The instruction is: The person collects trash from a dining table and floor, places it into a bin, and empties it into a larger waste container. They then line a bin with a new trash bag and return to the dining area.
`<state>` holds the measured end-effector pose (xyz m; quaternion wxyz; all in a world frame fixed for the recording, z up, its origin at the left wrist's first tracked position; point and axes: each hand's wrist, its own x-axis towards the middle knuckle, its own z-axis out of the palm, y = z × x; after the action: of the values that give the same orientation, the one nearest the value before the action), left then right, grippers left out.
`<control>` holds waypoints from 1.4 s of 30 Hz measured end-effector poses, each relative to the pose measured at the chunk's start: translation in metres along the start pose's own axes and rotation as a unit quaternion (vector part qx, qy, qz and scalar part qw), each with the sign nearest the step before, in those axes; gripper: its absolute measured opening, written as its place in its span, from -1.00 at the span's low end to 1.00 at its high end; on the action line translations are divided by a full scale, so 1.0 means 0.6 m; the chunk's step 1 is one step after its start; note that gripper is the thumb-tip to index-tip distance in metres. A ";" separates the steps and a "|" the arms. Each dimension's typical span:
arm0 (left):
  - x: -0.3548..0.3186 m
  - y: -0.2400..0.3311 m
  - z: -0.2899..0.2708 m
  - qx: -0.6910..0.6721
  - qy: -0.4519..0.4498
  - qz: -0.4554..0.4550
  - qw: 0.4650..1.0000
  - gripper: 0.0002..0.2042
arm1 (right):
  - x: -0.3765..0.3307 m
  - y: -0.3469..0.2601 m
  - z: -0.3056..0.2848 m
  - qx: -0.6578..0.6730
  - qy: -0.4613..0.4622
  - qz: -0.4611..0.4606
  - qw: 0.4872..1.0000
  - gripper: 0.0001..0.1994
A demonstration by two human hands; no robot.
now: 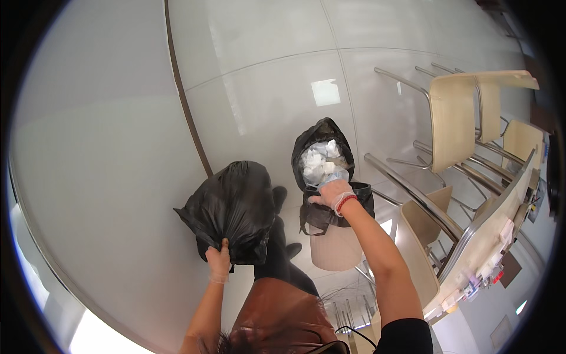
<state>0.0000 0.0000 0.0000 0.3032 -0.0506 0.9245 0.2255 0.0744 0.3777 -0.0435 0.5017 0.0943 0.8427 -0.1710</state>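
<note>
Two black bags, two hands well apart, both in thin clear gloves. Left hand (218, 255) clamped on the gathered neck of the full bag (239, 197), thumb laid along the folds; bag bulges forward of the grip, at the near end of the dark strip (187, 112) that edges the floor (268, 112) on its left. Whether the floor takes its weight, cannot tell. Right hand (335, 191) bent over the near lip of the open bag (303, 144), thumb out to the left; fingertips hidden, so cannot tell if they pinch plastic or only press. Crumpled white waste (318, 162) shows in the mouth. Just nearer the body, a pale bin (336, 251) with black film (327, 218) over its rim; whether film and open bag are one piece, not clear. Table (480, 242) and chairs (454, 121) off to the right, legs near the bin. On handling, my judgement: keep the left grip high on the neck, folds bunched tight, so nothing slips out while attention is on the right. Right hand best on the lip, not deep in the waste; hidden sharp bits could pierce a glove. Hold the mouth wide and upward, press loose paper inward gently, and draw film evenly, since a one-sided tug may tear it or tip the light bin.
</note>
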 end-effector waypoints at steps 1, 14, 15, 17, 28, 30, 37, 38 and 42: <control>0.020 -0.014 0.013 -0.013 0.020 0.030 0.999 -0.53 | 0.011 0.003 -0.012 -0.007 0.012 0.001 1.000 -0.43; 0.002 -0.005 0.015 -0.053 0.021 0.048 0.997 -0.59 | -0.047 -0.017 0.015 -0.025 0.080 -0.067 0.994 -0.41; 0.005 -0.006 0.012 -0.039 0.020 0.037 0.998 -0.59 | -0.049 -0.023 0.009 -0.021 0.078 -0.080 0.993 -0.41; 0.004 0.015 0.007 -0.016 0.004 0.013 1.000 -0.59 | -0.050 -0.021 0.020 -0.001 0.074 -0.062 0.995 -0.42; 0.008 0.021 0.004 -0.016 -0.008 0.047 0.999 -0.62 | -0.133 -0.041 0.029 0.019 0.140 -0.081 0.987 -0.44; -0.009 0.019 -0.005 -0.010 -0.003 0.049 0.999 -0.63 | -0.153 -0.041 0.034 0.039 0.156 -0.071 0.984 -0.45; 0.004 0.050 0.002 -0.023 -0.004 0.071 0.997 -0.64 | -0.191 -0.044 0.049 0.059 0.126 -0.059 0.989 -0.48; -0.010 0.040 -0.005 -0.042 0.006 0.093 0.995 -0.64 | -0.195 -0.039 0.043 0.053 0.159 -0.028 0.985 -0.49; 0.002 0.028 0.000 -0.024 0.032 0.135 0.990 -0.64 | -0.195 -0.044 0.018 0.053 0.167 -0.058 0.983 -0.49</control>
<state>-0.0049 0.0153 0.0060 0.2386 0.0598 0.9265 0.2847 0.1305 0.3503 0.0594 0.3379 0.0984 0.9083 -0.2261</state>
